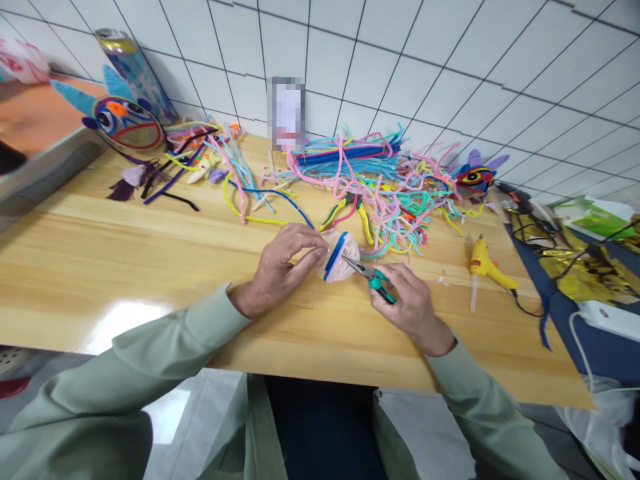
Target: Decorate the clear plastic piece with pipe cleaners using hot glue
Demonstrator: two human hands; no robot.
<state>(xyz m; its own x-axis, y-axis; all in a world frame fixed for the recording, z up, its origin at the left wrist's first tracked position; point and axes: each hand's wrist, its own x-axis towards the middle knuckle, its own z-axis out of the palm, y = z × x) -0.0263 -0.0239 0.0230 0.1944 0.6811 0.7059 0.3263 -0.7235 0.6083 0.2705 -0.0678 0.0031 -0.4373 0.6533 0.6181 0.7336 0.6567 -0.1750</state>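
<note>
My left hand (286, 265) pinches the left edge of a small round craft piece (349, 251), pale and partly clear, with a blue fuzzy strip across it. In my right hand (411, 300) are long-nose pliers (376, 283) with green and black handles. Their thin tips meet the face of the round piece, near the blue strip. Whether the jaws are closed on anything is too small to tell. Just beyond the piece lie yellow-green handled pliers (369, 223), partly under pipe cleaners.
Heaped pipe cleaners (350, 160) run along the tiled wall, beside an upright phone (287, 113). At left stand a decorated face figure (131, 127) and a tall can (137, 70). A yellow glue gun (493, 267) with its cord lies right, near a white power strip (610, 320).
</note>
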